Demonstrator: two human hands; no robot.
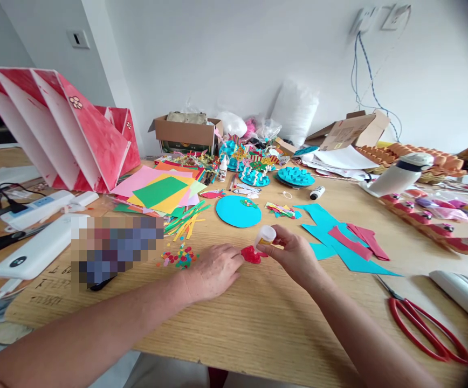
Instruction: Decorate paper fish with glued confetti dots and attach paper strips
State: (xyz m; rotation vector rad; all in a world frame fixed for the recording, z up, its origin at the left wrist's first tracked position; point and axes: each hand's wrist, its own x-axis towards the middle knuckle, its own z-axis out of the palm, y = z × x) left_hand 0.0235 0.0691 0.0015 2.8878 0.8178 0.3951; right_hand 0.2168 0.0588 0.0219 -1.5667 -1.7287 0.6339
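My right hand (294, 252) is closed around a short white glue stick (265, 236) with a yellowish label, tilted over a small red paper cutout (252, 255). The cutout lies on the table, glossy in places. At its left edge are the bent fingers of my left hand (217, 269), pinching or pressing it; the fingertips are partly hidden. Just beyond both hands lies a blue paper disc (238, 211) with a small green decorated piece (249, 203) on it. Left of my left hand, small coloured paper dots (181, 257) are scattered.
Red-handled scissors (424, 328) lie at the right, below blue paper scraps (339, 237). Stacked coloured paper (159, 193) and paper strips (187, 220) are at the left, near a power bank (40, 250). Behind stand finished blue crafts (254, 177), a white glue bottle (222, 169) and a cardboard box (185, 132).
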